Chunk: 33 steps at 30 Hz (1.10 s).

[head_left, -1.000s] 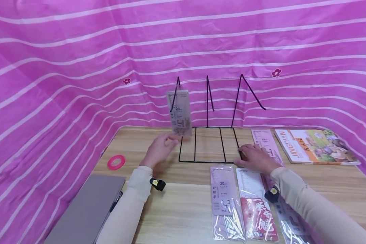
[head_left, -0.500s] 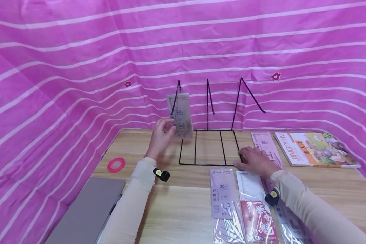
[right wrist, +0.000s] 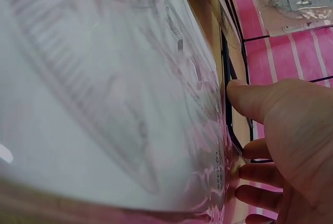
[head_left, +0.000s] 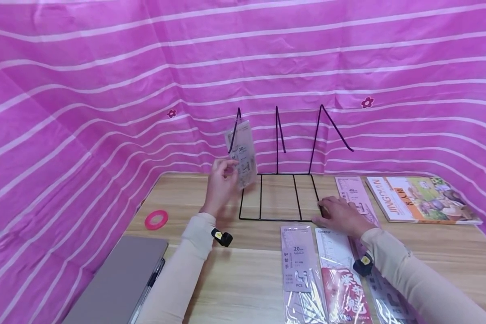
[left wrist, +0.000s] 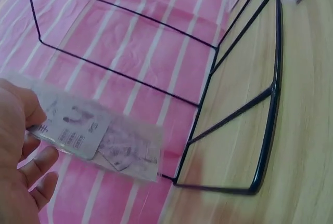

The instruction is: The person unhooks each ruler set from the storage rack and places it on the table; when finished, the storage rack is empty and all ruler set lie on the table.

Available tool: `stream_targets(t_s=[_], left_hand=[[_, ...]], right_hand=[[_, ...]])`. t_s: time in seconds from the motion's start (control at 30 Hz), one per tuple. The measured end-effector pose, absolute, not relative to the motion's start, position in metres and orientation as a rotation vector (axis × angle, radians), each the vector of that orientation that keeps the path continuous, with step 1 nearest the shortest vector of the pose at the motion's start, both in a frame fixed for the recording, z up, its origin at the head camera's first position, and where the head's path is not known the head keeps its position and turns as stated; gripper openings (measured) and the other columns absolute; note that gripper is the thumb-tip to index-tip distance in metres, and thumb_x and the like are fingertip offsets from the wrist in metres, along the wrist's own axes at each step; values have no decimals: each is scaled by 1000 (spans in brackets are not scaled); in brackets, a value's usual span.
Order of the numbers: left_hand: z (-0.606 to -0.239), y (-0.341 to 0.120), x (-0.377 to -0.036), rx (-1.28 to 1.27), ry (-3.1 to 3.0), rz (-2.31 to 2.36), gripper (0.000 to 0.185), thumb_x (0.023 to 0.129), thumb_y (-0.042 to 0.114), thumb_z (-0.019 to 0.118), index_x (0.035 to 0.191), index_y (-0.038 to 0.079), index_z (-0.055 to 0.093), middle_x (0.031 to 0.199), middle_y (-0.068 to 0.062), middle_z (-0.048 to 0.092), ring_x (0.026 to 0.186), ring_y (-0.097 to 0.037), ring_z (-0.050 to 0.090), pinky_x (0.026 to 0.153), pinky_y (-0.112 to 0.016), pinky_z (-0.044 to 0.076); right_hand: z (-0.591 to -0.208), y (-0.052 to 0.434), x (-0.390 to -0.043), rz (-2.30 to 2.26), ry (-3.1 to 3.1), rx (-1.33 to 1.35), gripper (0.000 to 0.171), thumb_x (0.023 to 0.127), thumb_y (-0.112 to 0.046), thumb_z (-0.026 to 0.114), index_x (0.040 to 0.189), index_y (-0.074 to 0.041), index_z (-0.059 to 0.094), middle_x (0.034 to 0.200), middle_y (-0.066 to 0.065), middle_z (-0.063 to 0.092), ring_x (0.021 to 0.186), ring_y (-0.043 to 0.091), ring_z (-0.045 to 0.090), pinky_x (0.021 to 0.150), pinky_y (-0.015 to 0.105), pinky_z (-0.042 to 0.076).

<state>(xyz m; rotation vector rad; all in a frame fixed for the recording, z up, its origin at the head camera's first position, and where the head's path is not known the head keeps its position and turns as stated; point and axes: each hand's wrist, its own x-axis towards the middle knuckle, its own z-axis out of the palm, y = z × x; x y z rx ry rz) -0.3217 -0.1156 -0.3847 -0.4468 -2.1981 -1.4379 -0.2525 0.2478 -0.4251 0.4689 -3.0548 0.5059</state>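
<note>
A black wire display rack (head_left: 260, 198) stands on the table with its prongs rising at the back. From its left prong hangs a ruler set packet (head_left: 245, 155), clear plastic with a printed card, tilted to one side. My left hand (head_left: 222, 182) pinches the packet's left edge between thumb and fingers, as the left wrist view shows its lower part (left wrist: 130, 146) free. My right hand (head_left: 342, 213) grips the front right corner of the rack's base; in the right wrist view the thumb (right wrist: 250, 99) touches the wire.
More ruler set packets lie at front right, a lilac one (head_left: 297, 261) beside one with a red card (head_left: 344, 292). Another packet (head_left: 356, 198) and a magazine (head_left: 423, 198) lie farther back. At left are a pink ring (head_left: 156, 219), a grey laptop-like slab (head_left: 117, 279) and a pen (head_left: 155, 272).
My left hand has risen and moved right to the hanging packet and now pinches it; the packet has tilted and swung slightly right. My right hand has stayed on the rack.
</note>
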Motion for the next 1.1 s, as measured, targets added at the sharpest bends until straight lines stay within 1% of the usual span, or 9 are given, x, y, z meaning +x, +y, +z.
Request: stream_targets(t_s=[0.13,0.37,0.5,0.63,0.77,0.9,0.93,1.07,1.1], left_hand=[[-386,-109,-319,-424,-2178,-1378,29,98,-1,66,126,3,72,132,-17,56,104,-31,66,91,-43,60],[-383,-104,-319,-498,-2194,-1340,45,95,-11,63,137,7,69,137,-16,63,96,-26,64,82,-31,59],[-375,-109,-313,-517,-2243,-1419,53,96,-10,61,143,14,66,136,-13,66,100,-26,64,85,-30,57],[-368,-119,-298,-521,-2324,-1514,56,99,-2,60,148,25,62,129,-8,66,102,-23,62,87,-33,56],[-365,-132,-279,-528,-2398,-1555,56,101,4,61,148,36,60,118,-7,66,97,-22,61,80,-33,55],[-362,-143,-260,-569,-2432,-1583,59,101,3,60,148,38,58,119,-9,67,90,-23,60,72,-28,54],[-362,-145,-255,-583,-2440,-1592,60,100,3,59,149,38,58,123,-8,65,89,-23,60,72,-27,54],[-361,-152,-235,-624,-2457,-1638,64,100,2,59,152,38,53,111,-10,64,86,-24,59,67,-24,53],[-362,-154,-230,-630,-2459,-1646,65,100,1,59,153,39,52,112,-9,64,87,-23,59,67,-24,53]], right_hand=[[-430,248,-253,516,-3054,471,74,97,-50,71,145,5,57,148,30,56,134,51,52,109,73,40],[-434,252,-251,495,-3042,464,73,97,-48,71,145,5,58,147,29,56,136,52,51,109,75,39],[-432,253,-250,501,-3047,456,73,97,-49,71,145,4,57,149,30,55,137,52,49,110,75,38],[-431,252,-250,504,-3051,454,73,98,-49,71,146,4,57,150,30,54,137,52,49,111,75,38],[-430,251,-250,512,-3049,458,74,98,-49,70,147,4,56,150,29,54,137,51,49,111,74,38],[-429,250,-250,515,-3039,458,74,98,-49,71,147,5,56,150,29,54,137,51,49,111,75,37],[-429,250,-250,517,-3038,454,74,98,-49,71,147,5,56,150,29,54,137,51,49,112,75,37],[-430,250,-250,523,-3034,458,75,98,-50,70,148,4,55,151,29,53,138,52,48,113,77,34],[-430,250,-251,526,-3035,457,75,98,-50,70,148,4,55,152,29,53,138,52,48,113,78,33]])
